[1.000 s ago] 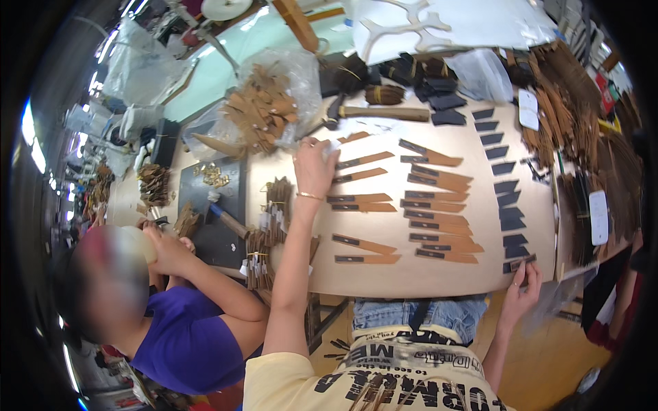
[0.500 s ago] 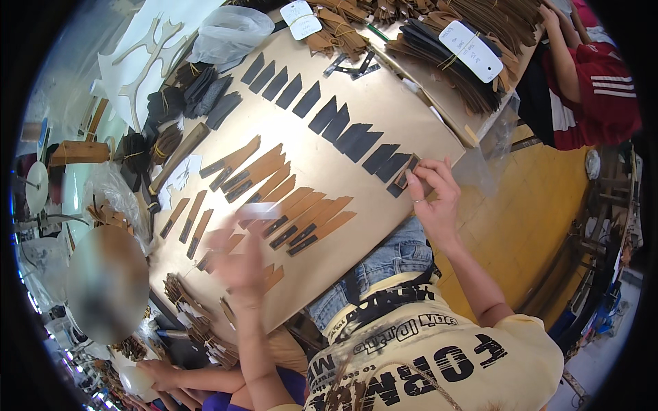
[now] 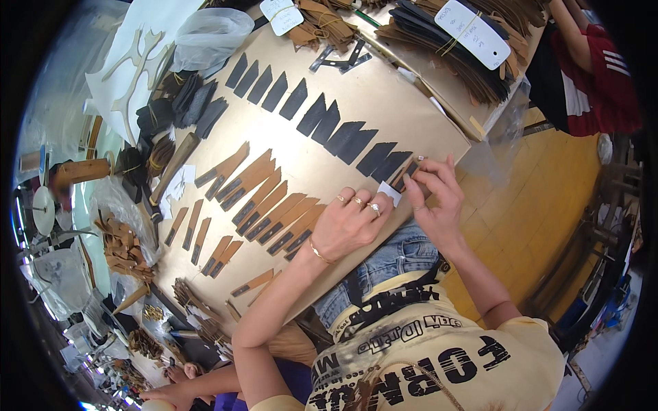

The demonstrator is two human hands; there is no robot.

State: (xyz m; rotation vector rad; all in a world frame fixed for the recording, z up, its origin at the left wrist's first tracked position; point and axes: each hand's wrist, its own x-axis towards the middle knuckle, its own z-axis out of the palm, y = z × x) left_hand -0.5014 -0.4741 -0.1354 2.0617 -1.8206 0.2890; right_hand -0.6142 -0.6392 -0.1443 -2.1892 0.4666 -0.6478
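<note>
My left hand (image 3: 351,222), fingers closed, pinches a small flat white piece (image 3: 391,192) at the table's near right edge. Close beside it, my right hand (image 3: 436,200) grips a narrow brown-and-black strip (image 3: 409,175) between thumb and fingers. That strip lies at the right end of a slanting row of black pointed leather-like pieces (image 3: 353,142), some overlapping. To the left of my left hand, several brown strips with dark ends (image 3: 277,214) lie in overlapping groups. Fingers hide part of the held strip.
Black angled pieces (image 3: 340,60) lie at the table's far side. Tagged bundles of dark and brown strips (image 3: 439,58) are piled beyond. A wooden-handled tool (image 3: 177,164) and a plastic bag (image 3: 214,35) sit on the left. Other people (image 3: 589,75) are at the far right and lower left.
My left hand has swept right, from above the brown strips to beside my right hand, carrying the white piece. My right hand stays at the end of the black row.
</note>
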